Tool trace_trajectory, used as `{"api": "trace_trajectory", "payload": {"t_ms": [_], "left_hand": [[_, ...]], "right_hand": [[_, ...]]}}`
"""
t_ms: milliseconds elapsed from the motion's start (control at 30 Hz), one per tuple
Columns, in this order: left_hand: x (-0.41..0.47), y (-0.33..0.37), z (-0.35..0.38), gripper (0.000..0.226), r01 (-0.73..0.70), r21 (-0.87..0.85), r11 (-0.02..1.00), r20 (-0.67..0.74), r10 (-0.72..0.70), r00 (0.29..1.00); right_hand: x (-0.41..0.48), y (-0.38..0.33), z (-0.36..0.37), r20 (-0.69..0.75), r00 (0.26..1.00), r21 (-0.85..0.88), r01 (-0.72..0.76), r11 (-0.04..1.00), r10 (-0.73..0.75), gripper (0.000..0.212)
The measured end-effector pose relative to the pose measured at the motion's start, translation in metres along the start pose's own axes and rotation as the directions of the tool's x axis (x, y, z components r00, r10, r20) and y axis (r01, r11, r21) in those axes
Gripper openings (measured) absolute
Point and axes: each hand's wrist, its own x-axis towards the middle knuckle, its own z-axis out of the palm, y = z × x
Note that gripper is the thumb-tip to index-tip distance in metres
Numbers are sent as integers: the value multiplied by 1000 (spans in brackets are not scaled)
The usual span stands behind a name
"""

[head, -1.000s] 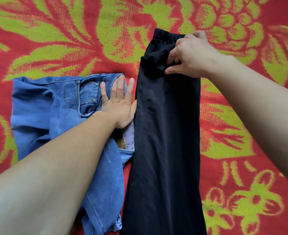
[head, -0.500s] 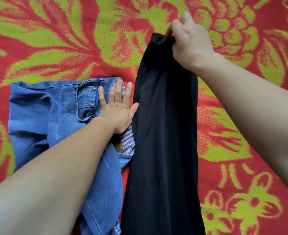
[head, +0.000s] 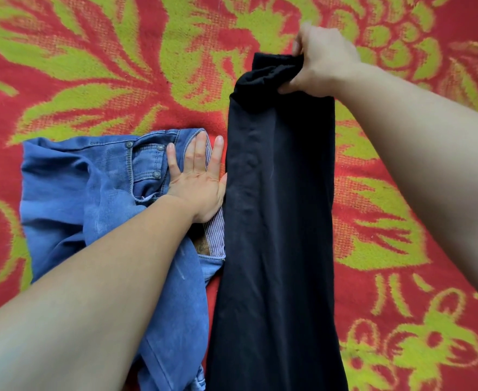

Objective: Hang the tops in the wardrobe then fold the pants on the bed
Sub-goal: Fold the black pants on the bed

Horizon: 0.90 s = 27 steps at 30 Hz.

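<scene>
Pants are what we are busy with now, so by our reckoning the hanging half of the task is behind us, though no wardrobe or tops show in this view and we cannot confirm it. Our right hand [head: 321,63] is closed on the far end of the black pants [head: 277,221], pinching the bunched fabric there between thumb and fingers. That end looks a little lifted and gathered, while the rest of the garment runs as one long narrow strip toward us and out past the bottom edge. It seems to be doubled lengthwise, one leg over the other, but it is not yet folded end to end.

Our left hand [head: 198,179] lies open and flat, fingers spread, pressing on the blue jeans [head: 71,187] just beside the black strip; the thumb side touches the black fabric's edge. The jeans lie rumpled to the left, waistband and pocket rivets showing, a striped lining turned out near the wrist. We judge them unfolded.

Both garments rest on the red and green patterned bed cover [head: 119,66]. What remains, as far as we can tell: bring the black pants over into a compact fold, then straighten and fold the jeans.
</scene>
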Motion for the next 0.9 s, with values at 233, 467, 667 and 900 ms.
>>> {"api": "trace_trajectory", "payload": {"t_ms": [233,467,667,900], "left_hand": [[-1,0,3,67,13,10,1000,-23,-13,1000],[-6,0,-12,62,19,-85,996,-43,-23,999],[-62,25,-56,67,-27,-767,641,-319,-344,883],[-97,67,-94,33,103,-945,-312,96,38,995]], "right_hand": [[-63,-3,1,-379,915,-167,78,983,-137,38],[-166,-11,-4,-488,867,-169,21,985,-102,41],[-215,-20,-5,-559,825,-74,49,996,-82,45],[-258,-19,22,-637,682,-296,212,931,-358,26]]}}
